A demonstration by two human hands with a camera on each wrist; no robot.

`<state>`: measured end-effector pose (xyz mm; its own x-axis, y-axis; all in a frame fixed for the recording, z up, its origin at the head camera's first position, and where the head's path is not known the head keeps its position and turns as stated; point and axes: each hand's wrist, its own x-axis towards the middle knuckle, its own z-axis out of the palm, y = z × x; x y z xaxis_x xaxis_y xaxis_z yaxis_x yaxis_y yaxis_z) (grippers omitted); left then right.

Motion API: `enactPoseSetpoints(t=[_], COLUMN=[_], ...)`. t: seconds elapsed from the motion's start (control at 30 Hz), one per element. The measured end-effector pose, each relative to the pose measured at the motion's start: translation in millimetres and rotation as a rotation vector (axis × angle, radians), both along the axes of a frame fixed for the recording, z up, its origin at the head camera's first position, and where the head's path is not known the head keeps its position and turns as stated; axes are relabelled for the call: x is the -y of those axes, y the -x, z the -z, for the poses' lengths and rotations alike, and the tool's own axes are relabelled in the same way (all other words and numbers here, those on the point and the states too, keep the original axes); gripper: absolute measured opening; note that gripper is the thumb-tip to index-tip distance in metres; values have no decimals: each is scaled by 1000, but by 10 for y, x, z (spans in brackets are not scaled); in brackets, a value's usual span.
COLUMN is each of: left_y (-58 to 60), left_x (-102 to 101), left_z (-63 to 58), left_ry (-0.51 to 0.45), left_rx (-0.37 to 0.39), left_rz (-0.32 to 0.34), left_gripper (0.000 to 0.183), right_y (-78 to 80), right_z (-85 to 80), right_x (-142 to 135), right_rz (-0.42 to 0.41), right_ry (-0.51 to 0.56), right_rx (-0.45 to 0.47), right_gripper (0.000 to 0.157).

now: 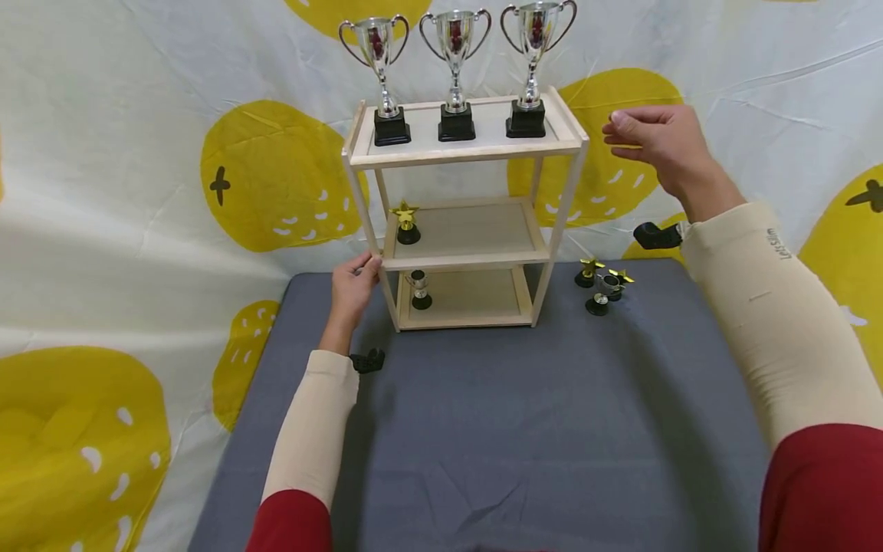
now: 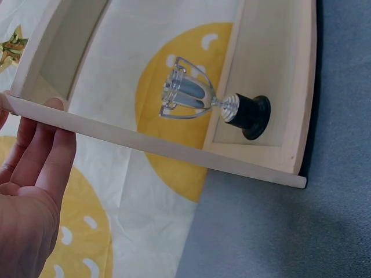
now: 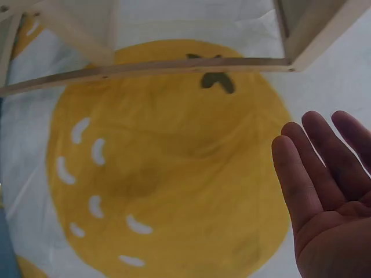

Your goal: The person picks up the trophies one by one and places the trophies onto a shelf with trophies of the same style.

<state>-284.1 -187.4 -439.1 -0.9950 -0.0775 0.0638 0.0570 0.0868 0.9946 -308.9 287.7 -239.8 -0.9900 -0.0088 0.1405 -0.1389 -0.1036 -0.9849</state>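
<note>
Gripping wooden rack (image 1: 476, 230), left hand (image 1: 354, 290), right hand (image 1: 664, 146) raised beside it, fingers (image 3: 300, 184) extended

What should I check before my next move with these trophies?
1. Left hand on shelf: ok, gripping its left front post.
2. Right hand free: ok, it holds nothing.
3. Big cups upright on top: ok, all three.
4. Gold star trophy and small cup upright below: ok, both at left.
5. Trophies right of the shelf put up: not ok, they're on the table.
6. Shelf fixed firmly: cannot tell.
</note>
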Motion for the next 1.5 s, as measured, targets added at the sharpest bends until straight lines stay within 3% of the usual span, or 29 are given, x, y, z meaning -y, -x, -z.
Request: enactPoseSetpoints(t=[0.2,0.5,0.83,1.07,1.33,1.5], left_y=[-3,3,17,24,56,49], left_x=[-1,-7,20,-1,-3,-9], left_z=[3,-2,-1,4,26,23], left_ry=[7,6,24,12,-8,-14], left_rx=[-5,-8,-12,-3,-4,-4], left_rz=[-8,-14,-6,-7,0,-14], left_gripper=[47,47,48,48,48,46], right_y=[-50,-128,-248,-353,-345,-324], right_z=[333,807,1373,1756,2254,2491], right_x=[-174,-447,-753,-917,-1064,-1097], right_rz=[12,95,146,225,276,314], right_ry=[7,-173,-427,-732,-822,-848], right_rx=[67,129,204,205,267,273], right_gripper=[10,13,47,65,70,65])
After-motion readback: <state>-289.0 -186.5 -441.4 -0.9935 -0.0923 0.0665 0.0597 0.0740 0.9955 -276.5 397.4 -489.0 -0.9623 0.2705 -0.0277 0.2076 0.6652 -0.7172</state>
